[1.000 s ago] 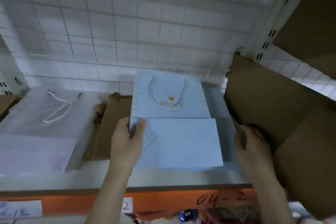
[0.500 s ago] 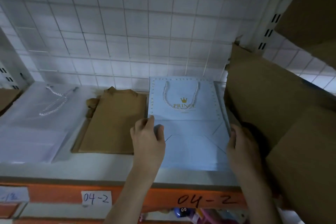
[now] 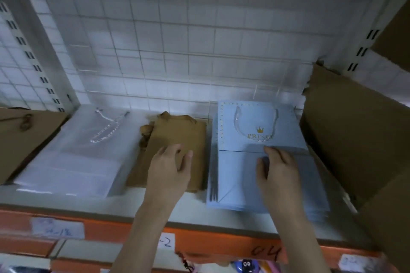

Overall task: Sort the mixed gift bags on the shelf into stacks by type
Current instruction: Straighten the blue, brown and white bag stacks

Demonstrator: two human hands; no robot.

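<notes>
Three flat stacks of gift bags lie side by side on the shelf [image 3: 195, 210]. On the left are frosted white bags [image 3: 73, 157] with a white rope handle. In the middle are brown paper bags [image 3: 177, 137]. On the right are light blue bags [image 3: 241, 137] printed with a gold crown. My left hand [image 3: 169, 169] hovers or rests over the brown stack with its fingers spread. My right hand [image 3: 277, 173] lies flat on top of the blue stack, fingers straight.
A large cardboard box [image 3: 355, 139] leans close against the blue stack on the right. More brown bags [image 3: 24, 126] sit on the neighbouring shelf bay at far left. A white wire grid [image 3: 177, 40] backs the shelf. The orange front rail [image 3: 210, 244] carries handwritten labels.
My left hand has left the blue stack and moved left over the brown bags. My right hand has moved from the stack's right edge onto its top. The view has shifted right.
</notes>
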